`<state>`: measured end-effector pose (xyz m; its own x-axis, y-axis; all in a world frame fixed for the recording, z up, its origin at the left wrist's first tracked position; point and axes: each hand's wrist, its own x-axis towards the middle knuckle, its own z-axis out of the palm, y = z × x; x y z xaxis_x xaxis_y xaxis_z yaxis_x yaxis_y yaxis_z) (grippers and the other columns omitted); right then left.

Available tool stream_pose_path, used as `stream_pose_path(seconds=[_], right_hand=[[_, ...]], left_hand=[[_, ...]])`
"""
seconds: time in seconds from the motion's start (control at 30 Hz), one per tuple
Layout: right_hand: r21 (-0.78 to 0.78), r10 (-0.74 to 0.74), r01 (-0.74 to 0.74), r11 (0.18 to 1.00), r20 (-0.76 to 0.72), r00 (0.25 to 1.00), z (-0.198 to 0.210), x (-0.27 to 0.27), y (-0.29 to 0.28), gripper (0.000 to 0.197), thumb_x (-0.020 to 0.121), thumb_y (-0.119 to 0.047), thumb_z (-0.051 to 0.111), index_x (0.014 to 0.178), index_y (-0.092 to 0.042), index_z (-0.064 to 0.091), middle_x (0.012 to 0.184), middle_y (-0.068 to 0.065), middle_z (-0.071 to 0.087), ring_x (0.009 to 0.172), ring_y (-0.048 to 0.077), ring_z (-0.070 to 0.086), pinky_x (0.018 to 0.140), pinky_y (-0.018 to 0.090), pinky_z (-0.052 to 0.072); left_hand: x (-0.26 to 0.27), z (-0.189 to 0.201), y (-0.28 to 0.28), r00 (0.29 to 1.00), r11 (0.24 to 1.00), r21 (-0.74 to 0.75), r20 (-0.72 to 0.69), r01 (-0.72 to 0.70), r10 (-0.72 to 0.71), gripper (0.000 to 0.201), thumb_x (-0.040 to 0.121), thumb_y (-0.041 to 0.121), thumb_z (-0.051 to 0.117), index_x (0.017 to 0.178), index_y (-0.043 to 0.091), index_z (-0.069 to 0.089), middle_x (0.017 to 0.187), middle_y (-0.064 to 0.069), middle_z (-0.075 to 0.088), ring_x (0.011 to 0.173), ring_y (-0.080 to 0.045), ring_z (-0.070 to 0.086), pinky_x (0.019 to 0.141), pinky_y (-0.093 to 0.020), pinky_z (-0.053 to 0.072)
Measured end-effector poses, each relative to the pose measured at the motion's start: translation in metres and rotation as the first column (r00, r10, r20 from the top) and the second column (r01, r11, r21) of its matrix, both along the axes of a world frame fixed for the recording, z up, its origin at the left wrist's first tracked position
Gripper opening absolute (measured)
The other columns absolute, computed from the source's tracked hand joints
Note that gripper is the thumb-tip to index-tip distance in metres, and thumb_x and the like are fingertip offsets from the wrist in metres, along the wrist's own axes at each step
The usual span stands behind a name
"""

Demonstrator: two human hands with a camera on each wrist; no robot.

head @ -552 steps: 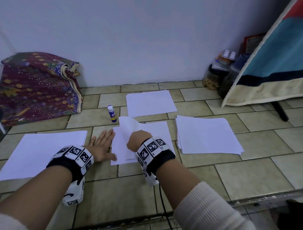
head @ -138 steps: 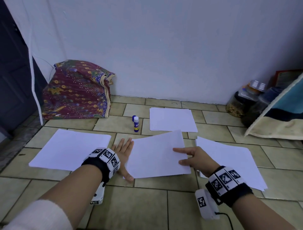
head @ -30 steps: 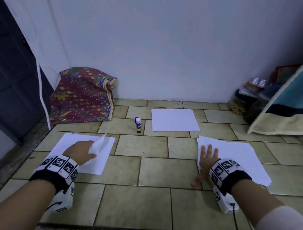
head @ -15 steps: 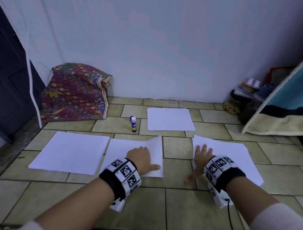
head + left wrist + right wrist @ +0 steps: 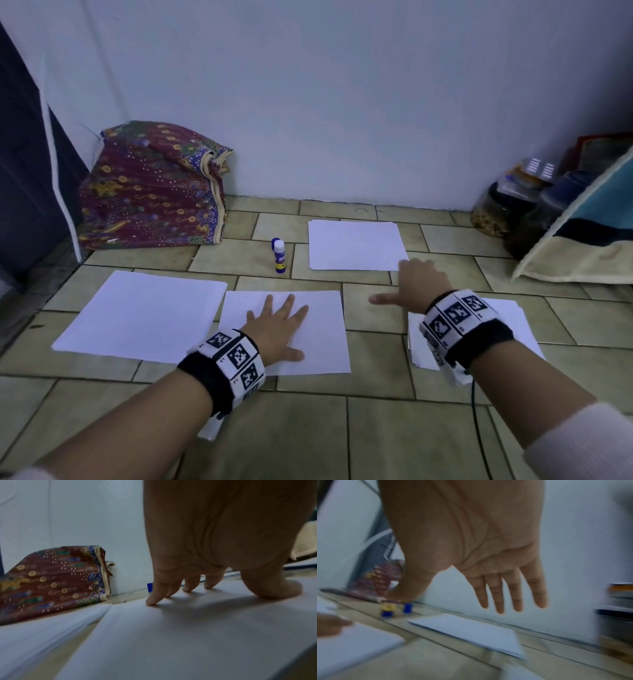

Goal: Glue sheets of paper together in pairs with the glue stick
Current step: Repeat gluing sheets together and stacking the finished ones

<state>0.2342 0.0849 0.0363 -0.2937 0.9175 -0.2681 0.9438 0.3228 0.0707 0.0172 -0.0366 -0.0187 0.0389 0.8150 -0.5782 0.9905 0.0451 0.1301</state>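
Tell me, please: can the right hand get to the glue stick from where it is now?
Probably yes. The right hand is open and holds nothing, raised above the floor, and only bare tiles lie between it and the upright glue stick. The left hand stays on its sheet, out of the path.

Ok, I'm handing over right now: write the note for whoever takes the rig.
Left hand: open, fingers flat on the single sheet in the middle of the floor.
Right hand: open, empty, raised above the tiles.
Glue stick: upright near the wall, cap off beside it.
Paper: piles lie left, far and right.
Left to do: glue this sheet, add its partner, press. How many pairs are finished, I cannot tell.
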Motion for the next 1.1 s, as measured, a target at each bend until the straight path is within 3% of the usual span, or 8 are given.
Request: stream_pose_path(seconds=[0.1, 0.23, 0.53, 0.63, 0.77, 0.87, 1.0, 1.1], right_hand=[[-0.065, 0.107, -0.134, 0.989, -0.317, 0.942, 0.003, -0.053, 0.003, 0.082, 0.076, -0.063, 0.063, 0.138, -0.014, 0.040, 0.134, 0.006, 0.051, 0.124, 0.023, 0.045, 0.099, 0.037, 0.042], [-0.183, 0.080, -0.219, 0.958, -0.562, 0.823, -0.010, -0.114, 0.014, 0.067, 0.080, -0.041, 0.072, 0.137, -0.016, 0.045, 0.133, 0.005, 0.054, 0.120, 0.018, 0.051, 0.092, 0.024, 0.040], [-0.206, 0.069, -0.245, 0.948, -0.615, 0.785, -0.029, -0.163, 0.032, 0.033, 0.087, -0.025, 0.066, 0.119, -0.015, 0.064, 0.116, 0.007, 0.063, 0.105, 0.022, 0.058, 0.079, 0.025, 0.041], [-0.177, 0.071, -0.217, 0.960, -0.597, 0.799, -0.027, -0.161, 0.030, 0.022, 0.093, -0.024, 0.057, 0.098, -0.004, 0.063, 0.095, 0.012, 0.060, 0.088, 0.022, 0.053, 0.066, 0.025, 0.036], [-0.372, -0.154, -0.211, 0.904, -0.743, 0.651, -0.019, -0.134, 0.026, 0.022, 0.099, -0.024, 0.045, 0.108, -0.005, 0.050, 0.107, 0.015, 0.060, 0.100, 0.033, 0.061, 0.070, 0.032, 0.045], [-0.494, -0.283, -0.225, 0.840, -0.752, 0.595, -0.007, -0.095, 0.021, 0.016, 0.101, -0.024, 0.043, 0.109, -0.014, 0.052, 0.092, 0.005, 0.058, 0.080, 0.026, 0.066, 0.061, 0.029, 0.050], [-0.346, -0.219, -0.102, 0.933, -0.768, 0.602, -0.003, -0.046, 0.026, 0.023, 0.088, -0.021, 0.067, 0.109, -0.014, 0.069, 0.075, -0.004, 0.055, 0.059, 0.008, 0.049, 0.057, 0.018, 0.043], [-0.252, -0.256, 0.075, 0.965, -0.837, 0.484, -0.008, -0.028, 0.029, 0.033, 0.071, -0.010, 0.080, 0.103, -0.015, 0.071, 0.074, -0.011, 0.053, 0.064, 0.003, 0.047, 0.064, 0.017, 0.039]], left_hand=[[-0.001, -0.003, 0.002, 0.999, 1.000, -0.009, -0.027, 0.019, -0.019, 0.088, 0.094, 0.051, 0.048, 0.152, 0.027, -0.014, 0.158, -0.002, -0.025, 0.144, -0.038, -0.018, 0.114, -0.060, 0.006], [-0.003, -0.010, 0.004, 0.999, 1.000, -0.023, -0.038, 0.015, -0.016, 0.089, 0.093, 0.054, 0.048, 0.151, 0.030, -0.015, 0.157, 0.000, -0.026, 0.144, -0.037, -0.019, 0.114, -0.060, 0.005], [-0.004, -0.014, 0.006, 0.999, 0.999, -0.033, -0.048, 0.022, -0.024, 0.087, 0.094, 0.053, 0.047, 0.150, 0.032, -0.016, 0.157, 0.002, -0.027, 0.144, -0.035, -0.021, 0.114, -0.059, 0.005], [-0.005, -0.013, 0.005, 0.999, 0.999, -0.029, -0.041, 0.017, -0.018, 0.087, 0.094, 0.054, 0.047, 0.150, 0.032, -0.016, 0.157, 0.003, -0.027, 0.144, -0.035, -0.021, 0.115, -0.058, 0.005], [-0.003, -0.007, 0.003, 0.997, 0.999, 0.003, -0.066, 0.033, -0.032, 0.089, 0.092, 0.056, 0.048, 0.151, 0.031, -0.013, 0.158, 0.001, -0.023, 0.146, -0.034, -0.015, 0.114, -0.055, 0.015], [0.001, 0.003, 0.007, 0.984, 0.995, 0.028, -0.154, 0.099, -0.094, 0.092, 0.088, 0.065, 0.046, 0.153, 0.026, -0.005, 0.160, -0.007, -0.006, 0.144, -0.038, 0.007, 0.106, -0.048, 0.032], [0.005, 0.018, 0.017, 0.965, 0.982, 0.085, -0.216, 0.170, -0.149, 0.076, 0.089, 0.068, 0.037, 0.148, 0.022, 0.023, 0.141, -0.012, 0.033, 0.123, -0.032, 0.040, 0.086, -0.039, 0.039], [0.004, 0.022, 0.022, 0.969, 0.976, 0.116, -0.187, 0.184, -0.161, 0.067, 0.090, 0.063, 0.043, 0.140, 0.019, 0.036, 0.133, -0.010, 0.039, 0.118, -0.027, 0.044, 0.086, -0.038, 0.042]])
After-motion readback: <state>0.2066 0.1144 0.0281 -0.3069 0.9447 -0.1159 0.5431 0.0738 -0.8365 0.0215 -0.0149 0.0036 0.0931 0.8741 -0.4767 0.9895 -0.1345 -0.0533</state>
